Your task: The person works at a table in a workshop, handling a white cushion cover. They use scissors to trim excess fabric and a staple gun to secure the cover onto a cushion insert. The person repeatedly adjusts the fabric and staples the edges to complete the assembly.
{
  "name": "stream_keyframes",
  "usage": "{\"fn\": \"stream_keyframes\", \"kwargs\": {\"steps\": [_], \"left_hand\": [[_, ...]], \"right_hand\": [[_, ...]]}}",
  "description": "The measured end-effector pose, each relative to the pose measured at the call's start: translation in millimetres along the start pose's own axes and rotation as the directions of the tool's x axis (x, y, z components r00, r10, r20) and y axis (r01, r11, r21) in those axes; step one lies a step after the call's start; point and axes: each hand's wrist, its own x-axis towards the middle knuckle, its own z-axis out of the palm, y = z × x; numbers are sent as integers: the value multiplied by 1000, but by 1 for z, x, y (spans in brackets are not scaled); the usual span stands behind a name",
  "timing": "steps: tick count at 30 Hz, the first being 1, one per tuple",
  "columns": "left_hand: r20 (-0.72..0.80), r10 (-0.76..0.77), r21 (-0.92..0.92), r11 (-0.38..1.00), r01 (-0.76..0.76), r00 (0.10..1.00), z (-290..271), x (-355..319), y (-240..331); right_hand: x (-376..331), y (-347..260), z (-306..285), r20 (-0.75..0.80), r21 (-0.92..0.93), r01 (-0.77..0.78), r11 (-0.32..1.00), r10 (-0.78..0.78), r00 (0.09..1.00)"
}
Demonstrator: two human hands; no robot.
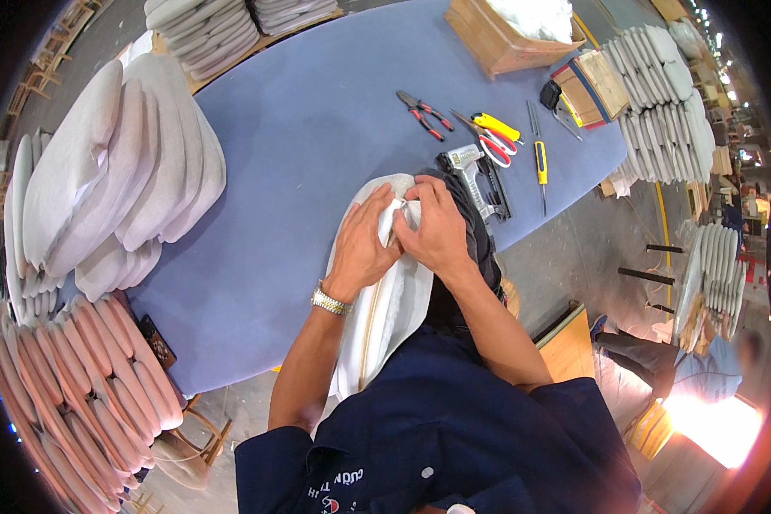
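Note:
A pale grey-white seat cushion (373, 325) lies lengthwise across my lap and the table's near edge. White filling shows along an open edge of its cover. My left hand (362, 242), with a metal watch at the wrist, grips the left side of the cover near the far end. Opposite it, my right hand (437, 224) pinches the same edge, thumb and fingers drawn together. The two thumbs nearly meet at the seam. Just right of my right hand, a silver and black staple gun (474, 176) rests on the blue table.
Pliers (423, 115), scissors (497, 149), a yellow utility knife (495, 126) and a yellow-handled screwdriver (540, 163) lie on the blue tabletop (265, 146). A carton of white filling (497, 43) stands at the far edge. Grey cushions (137, 163) and pink cushions (81, 377) are stacked left.

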Motion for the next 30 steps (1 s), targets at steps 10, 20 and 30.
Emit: {"fn": "stream_keyframes", "kwargs": {"steps": [10, 20, 30], "left_hand": [[51, -12, 36, 999, 10, 999, -6, 0, 5], [183, -16, 37, 999, 9, 983, -14, 8, 9], [-29, 63, 34, 997, -62, 998, -7, -1, 4]], "right_hand": [[7, 8, 5, -2, -18, 8, 1000, -8, 1000], [2, 10, 5, 11, 105, 15, 994, -16, 1000], [-4, 14, 19, -73, 243, -39, 969, 59, 996]]}}
